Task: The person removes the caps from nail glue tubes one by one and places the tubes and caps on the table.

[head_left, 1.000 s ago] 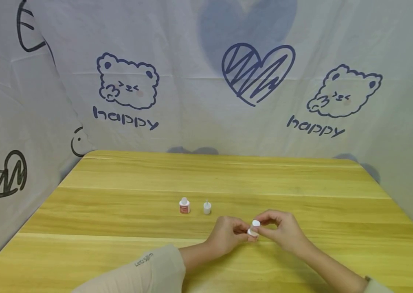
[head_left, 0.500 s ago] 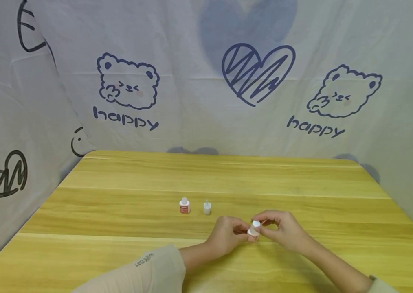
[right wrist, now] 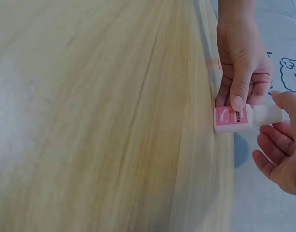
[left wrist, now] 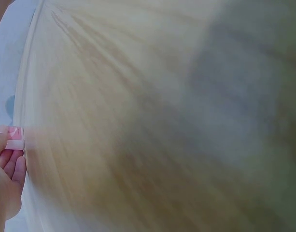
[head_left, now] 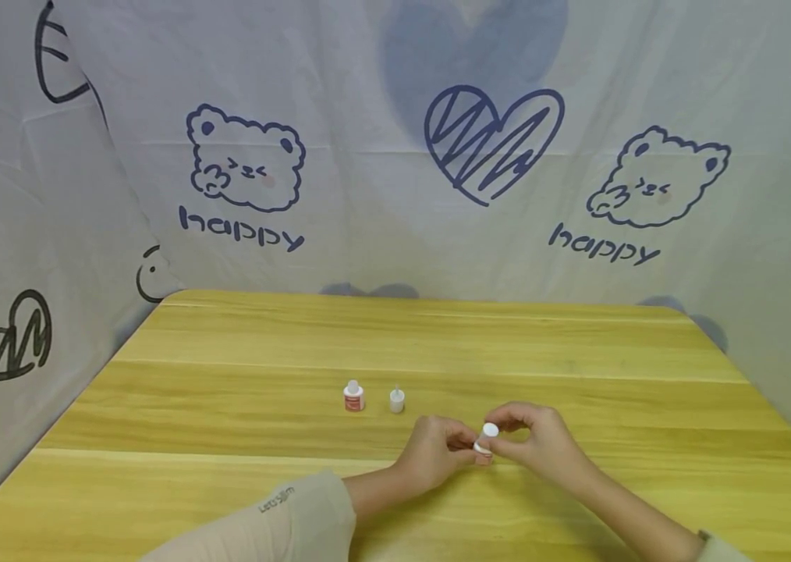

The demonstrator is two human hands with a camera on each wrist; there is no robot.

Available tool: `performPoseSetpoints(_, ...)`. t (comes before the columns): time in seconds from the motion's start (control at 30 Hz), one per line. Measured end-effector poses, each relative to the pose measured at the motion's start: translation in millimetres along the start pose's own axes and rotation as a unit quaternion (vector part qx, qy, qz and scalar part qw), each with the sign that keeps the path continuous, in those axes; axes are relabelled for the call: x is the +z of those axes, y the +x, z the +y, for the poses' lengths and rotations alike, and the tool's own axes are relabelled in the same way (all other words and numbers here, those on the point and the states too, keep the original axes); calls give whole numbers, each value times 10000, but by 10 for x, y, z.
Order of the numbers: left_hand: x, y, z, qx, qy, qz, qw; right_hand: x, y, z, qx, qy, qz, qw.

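A small white bottle with a pink label (right wrist: 229, 118) stands on the table between my two hands. My left hand (head_left: 434, 453) grips its body from the left, the thumb pressed on the label in the right wrist view. Around the white cap (head_left: 490, 430) on its top, my right hand (head_left: 543, 449) has its thumb and fingers. Farther back stands a second white bottle with a red label (head_left: 353, 396), its pale neck uncovered. Beside that bottle, a white cap with a thin stem (head_left: 397, 401) rests upside down, stem pointing up.
The wooden table (head_left: 227, 336) reaches back to a white cloth (head_left: 367, 195) with bear and heart drawings. Another cloth wall (head_left: 51, 211) hangs on the left.
My right thumb and fingers have shifted slightly around the cap. The left hand stays on the bottle, and the second bottle and loose cap have not moved.
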State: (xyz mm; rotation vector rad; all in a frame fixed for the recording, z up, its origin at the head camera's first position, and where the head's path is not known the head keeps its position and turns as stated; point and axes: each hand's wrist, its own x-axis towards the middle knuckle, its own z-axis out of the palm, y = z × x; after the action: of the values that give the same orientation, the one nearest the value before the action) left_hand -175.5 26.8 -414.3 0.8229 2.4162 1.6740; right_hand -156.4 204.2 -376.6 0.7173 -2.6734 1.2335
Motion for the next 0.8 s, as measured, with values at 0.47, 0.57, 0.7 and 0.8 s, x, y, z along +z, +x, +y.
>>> performPoseSetpoints(0.47,2,7,-12,-26,-20,-17,10000,-15,-3,13,-73,-40,-67,9999)
performPoseSetpoints(0.57,0,7,-11,-13,-1,-22,10000,-27,-1,19,-203,-13,-135,9997)
performPoseSetpoints(0.7,1,8,-7,-24,32,-24,10000,-47,-3,19,-352,39,-230,9991)
performPoseSetpoints(0.8,2,9,-6,-33,66,-12,10000,-56,-6,19,-371,35,-282,9989)
